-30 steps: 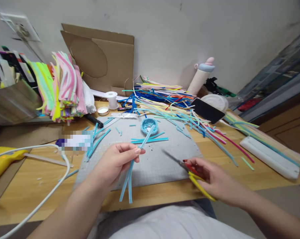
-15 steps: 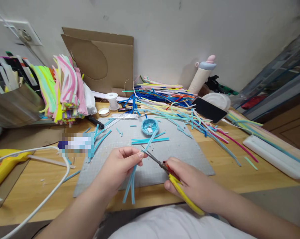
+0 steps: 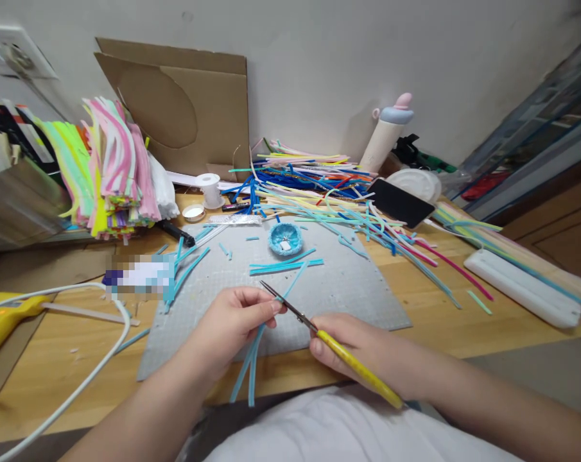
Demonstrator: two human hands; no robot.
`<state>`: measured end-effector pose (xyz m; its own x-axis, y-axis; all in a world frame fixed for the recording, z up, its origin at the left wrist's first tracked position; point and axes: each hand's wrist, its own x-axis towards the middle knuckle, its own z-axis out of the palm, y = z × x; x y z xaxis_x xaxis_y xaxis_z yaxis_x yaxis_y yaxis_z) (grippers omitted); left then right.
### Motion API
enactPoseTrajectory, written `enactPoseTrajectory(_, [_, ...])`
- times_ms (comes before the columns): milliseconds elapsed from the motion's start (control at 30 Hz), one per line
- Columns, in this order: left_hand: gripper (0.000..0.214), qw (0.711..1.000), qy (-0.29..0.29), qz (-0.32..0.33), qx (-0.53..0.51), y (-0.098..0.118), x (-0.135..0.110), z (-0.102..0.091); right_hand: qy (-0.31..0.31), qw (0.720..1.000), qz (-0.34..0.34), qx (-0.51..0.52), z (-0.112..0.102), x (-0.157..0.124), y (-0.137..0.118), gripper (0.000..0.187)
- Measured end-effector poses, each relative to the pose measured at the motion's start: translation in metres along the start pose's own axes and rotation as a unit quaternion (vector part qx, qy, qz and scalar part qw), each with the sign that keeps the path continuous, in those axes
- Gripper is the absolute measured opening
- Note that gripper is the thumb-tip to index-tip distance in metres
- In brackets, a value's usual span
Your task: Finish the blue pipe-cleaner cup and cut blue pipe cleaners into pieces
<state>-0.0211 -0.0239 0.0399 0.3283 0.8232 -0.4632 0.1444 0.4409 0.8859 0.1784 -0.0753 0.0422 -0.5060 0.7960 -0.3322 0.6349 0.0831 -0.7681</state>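
My left hand (image 3: 244, 317) pinches a few light-blue pipe cleaners (image 3: 251, 372) between thumb and fingertips. Their lower ends fan out below the fingers, and a thinner end sticks up above them. In my right hand (image 3: 367, 353) are yellow-handled scissors (image 3: 352, 367), with their dark blades nearly together across the strips just above my left fingertips. Whether the strips are cut through I cannot tell. Beyond my hands, a small fuzzy blue bowl shape (image 3: 284, 239) with a white piece inside rests on the grey cutting mat (image 3: 362, 308). More blue pipe cleaners (image 3: 285, 265) lie in front of it.
Coloured pipe cleaners (image 3: 309, 186) are heaped at the back, bundles (image 3: 119, 167) stand at left. A yellow glue gun (image 3: 11, 317) and white cable (image 3: 85, 385) lie left. A phone (image 3: 400, 202), bottle (image 3: 385, 135) and white bar (image 3: 521, 289) are right; cardboard (image 3: 217, 115) leans behind.
The scissor blades have closed across the pipe cleaners above my left fingertips. The end sticking up looks thinner than before. The whole view has shifted slightly.
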Motion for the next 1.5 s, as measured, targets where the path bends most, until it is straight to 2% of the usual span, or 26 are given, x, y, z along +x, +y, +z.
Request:
enactPoseTrajectory(167, [0.024,0.999,-0.017,-0.025,-0.008,0.003,0.003,-0.004,-0.03,0.998,-0.005,0.063,0.002,0.004,-0.006,0.05])
enactPoseTrajectory(300, [0.023,0.999,-0.013,-0.048,-0.015,0.004,0.004,-0.008,-0.025,0.994,0.01,0.107,0.008,0.009,-0.007,0.052])
enactPoseTrajectory(667, [0.025,0.996,-0.011,-0.078,-0.031,-0.007,0.009,-0.02,-0.068,0.977,0.146,0.137,0.025,0.026,-0.003,0.066])
enactPoseTrajectory(833, [0.026,0.995,-0.016,-0.089,-0.033,-0.017,0.015,-0.028,-0.086,0.965,0.155,0.193,0.03,0.036,0.005,0.063])
enactPoseTrajectory(933, [0.025,0.995,-0.019,-0.093,-0.033,-0.018,0.017,-0.03,-0.101,0.944,0.145,0.278,0.031,0.039,0.011,0.06])
enactPoseTrajectory(1067, [0.022,0.996,-0.025,-0.08,-0.025,-0.018,0.015,-0.029,-0.16,0.889,0.13,0.409,0.028,0.039,0.013,0.059])
enactPoseTrajectory(1167, [0.018,0.997,-0.031,-0.055,-0.032,-0.018,0.012,-0.027,-0.2,0.855,0.134,0.46,0.02,0.036,0.014,0.063])
enactPoseTrajectory(1200, [0.018,0.998,-0.028,-0.048,-0.034,-0.017,0.01,-0.028,-0.197,0.857,0.134,0.458,0.016,0.035,0.014,0.064])
enactPoseTrajectory(1267, [0.021,0.999,-0.011,-0.038,-0.027,-0.014,0.008,-0.031,-0.171,0.893,0.126,0.397,0.006,0.031,0.014,0.064])
enactPoseTrajectory(1333, [0.021,0.999,0.018,-0.029,-0.012,-0.009,0.007,-0.036,-0.135,0.948,0.117,0.264,-0.007,0.027,0.014,0.06])
enactPoseTrajectory(1400, [0.022,0.999,0.045,-0.015,-0.005,-0.004,0.007,-0.043,-0.078,0.986,0.112,0.098,-0.019,0.021,0.016,0.054])
enactPoseTrajectory(1433, [0.023,0.998,0.059,-0.002,-0.008,-0.002,0.007,-0.046,-0.04,0.993,0.113,0.02,-0.024,0.018,0.018,0.051])
enactPoseTrajectory(1500, [0.024,0.996,0.086,0.024,-0.021,0.001,0.008,-0.052,0.05,0.986,0.121,-0.106,-0.033,0.012,0.025,0.045])
